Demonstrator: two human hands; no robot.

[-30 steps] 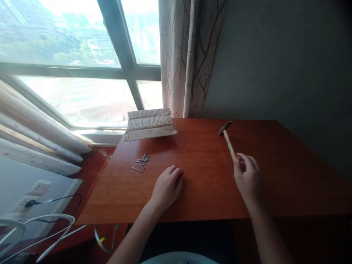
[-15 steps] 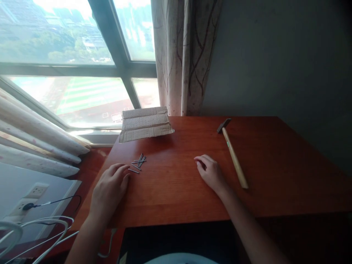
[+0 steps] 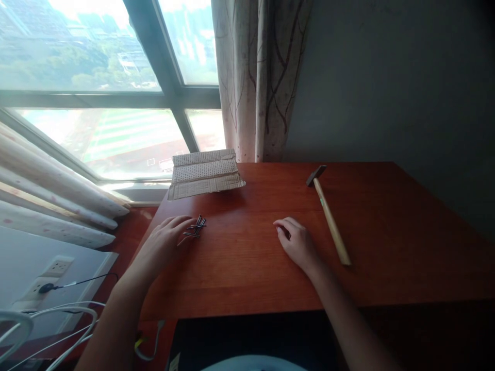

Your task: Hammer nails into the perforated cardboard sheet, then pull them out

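Note:
My left hand [image 3: 164,239] reaches over the left side of the wooden table, fingers stretched forward and thumb apart from them. Its fingertips are at the edge of a small heap of several metal nails [image 3: 199,225], partly covering some of them; no nail is lifted. Toward the middle of the table my right hand [image 3: 297,242] rests with loosely curled fingers, and nothing shows in it. To the right of that hand lies a hammer [image 3: 330,219] with a wooden handle, its dark head pointing to the back.
A folded piece of corrugated cardboard [image 3: 207,174] sits at the table's back left, by the window. Curtains [image 3: 247,82] hang behind the reddish-brown table [image 3: 240,278]. At the lower left are wall sockets [image 3: 58,267] and white cables [image 3: 83,309].
My left hand has moved forward and right onto the nails, and the nearest nail appears shifted toward the heap. My right hand, the hammer and the cardboard stay in place.

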